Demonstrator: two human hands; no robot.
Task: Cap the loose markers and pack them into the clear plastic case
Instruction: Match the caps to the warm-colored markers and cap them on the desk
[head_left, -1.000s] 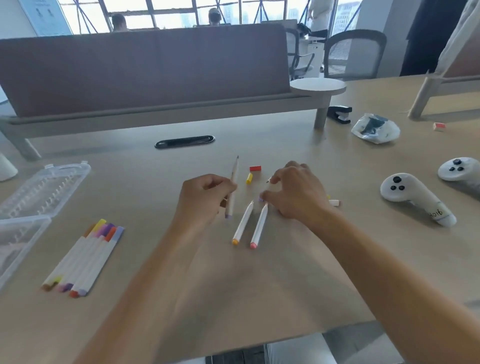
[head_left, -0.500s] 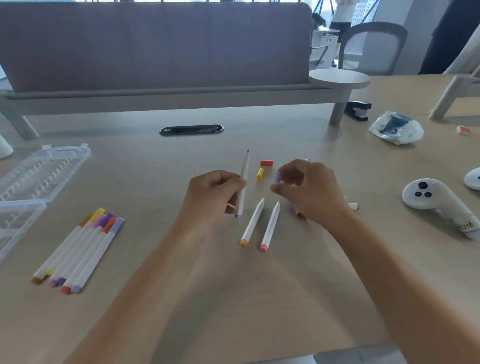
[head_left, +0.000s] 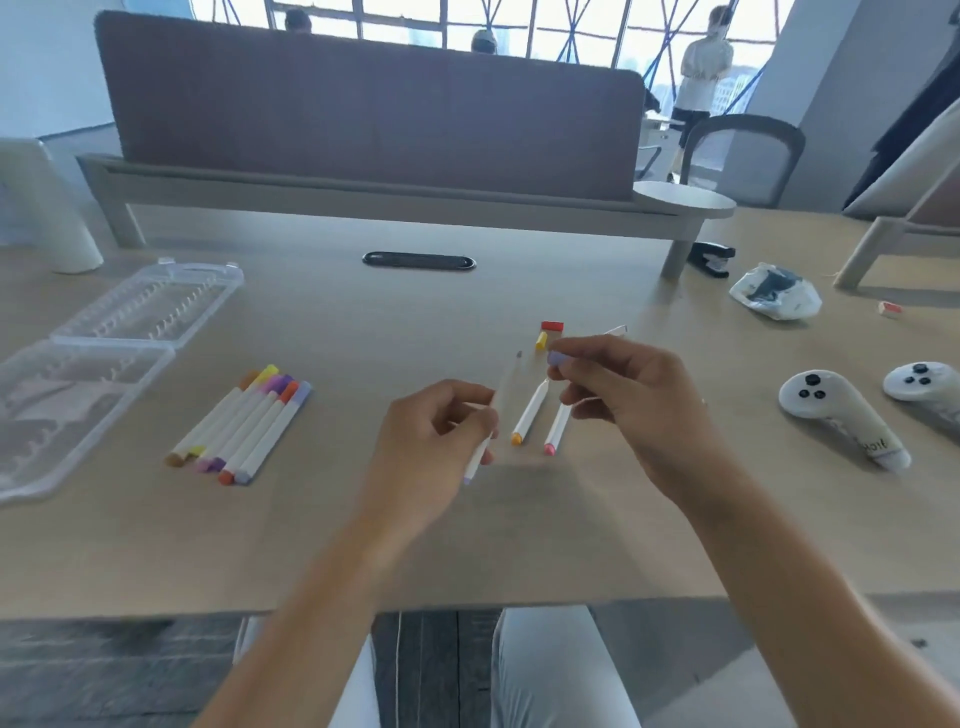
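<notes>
Purple cap (head_left: 556, 358) in right hand (head_left: 623, 395); perhaps six capped markers (head_left: 241, 423) grouped.

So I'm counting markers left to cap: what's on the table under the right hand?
Under the right hand lie an orange-ended marker and a pink-ended marker, both uncapped. The pink one's far end is covered by the fingers; anything further under the palm cannot be seen.

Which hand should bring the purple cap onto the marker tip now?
Right. The right hand already pinches the purple cap close beside the bare tip of the marker, which the left hand grips and should probably just steady.
</notes>
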